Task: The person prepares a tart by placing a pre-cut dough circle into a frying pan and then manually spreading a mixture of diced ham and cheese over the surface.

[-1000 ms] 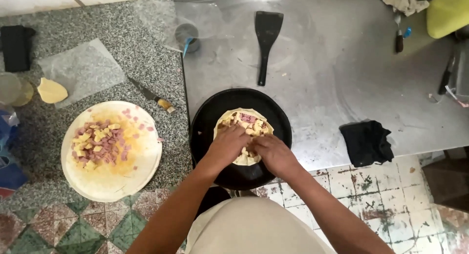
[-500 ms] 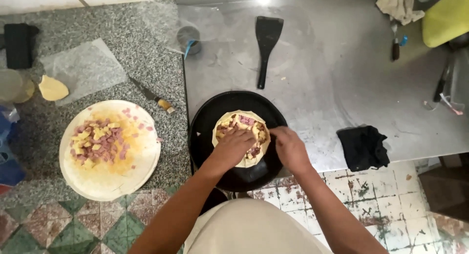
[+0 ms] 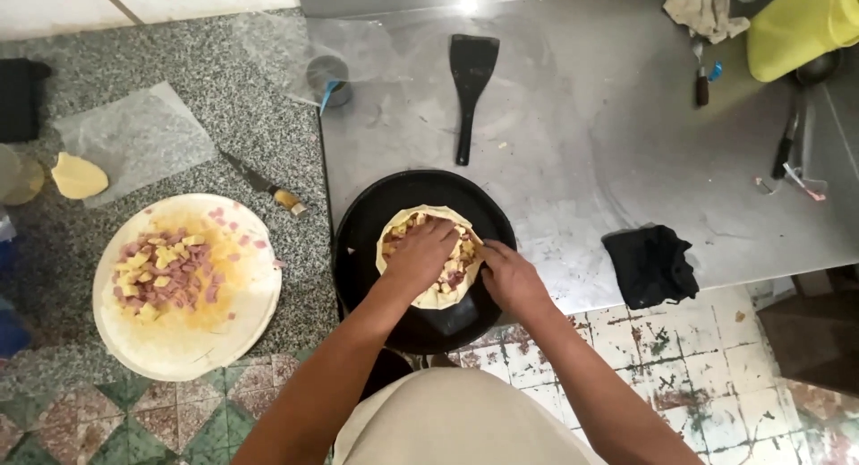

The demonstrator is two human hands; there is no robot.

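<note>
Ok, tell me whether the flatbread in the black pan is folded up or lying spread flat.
Partly folded: the flatbread has edges turned in over the diced filling, middle still uncovered, in the pan.

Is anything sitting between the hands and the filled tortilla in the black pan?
Nothing visible. The left hand already rests on the filled tortilla in the black pan, and the right hand touches its right edge. The spatula lies beyond the pan, apart.
</note>
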